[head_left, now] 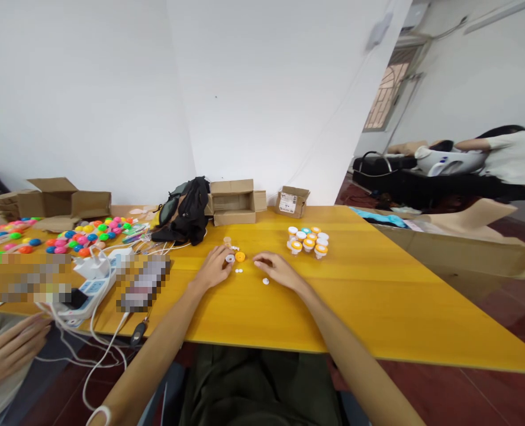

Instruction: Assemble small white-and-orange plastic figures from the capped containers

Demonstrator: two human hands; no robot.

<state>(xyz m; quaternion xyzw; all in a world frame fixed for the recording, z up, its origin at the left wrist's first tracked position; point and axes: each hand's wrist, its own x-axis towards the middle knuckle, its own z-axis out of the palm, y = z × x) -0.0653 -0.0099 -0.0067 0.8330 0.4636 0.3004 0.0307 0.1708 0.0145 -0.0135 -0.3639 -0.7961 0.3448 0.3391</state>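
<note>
Curling beside a round white plastic piece point(230, 258) and circular orange cap point(240, 257) on the glossy yellow counter point(226, 313), the left hand point(215, 267) has an unclear grip; the right hand point(279, 270) arches, released.

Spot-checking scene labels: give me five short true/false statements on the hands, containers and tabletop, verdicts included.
1. The orange cap lies between the left hand and the right hand. True.
2. The containers stand left of the left hand. False: the containers stand beyond and to the right of the right hand.
3. The coloured balls are on the table's left side. True.
4. The backpack is on the floor. False: the backpack is on the table.
5. The right hand grips the orange cap. False: there is a gap between them.
</note>
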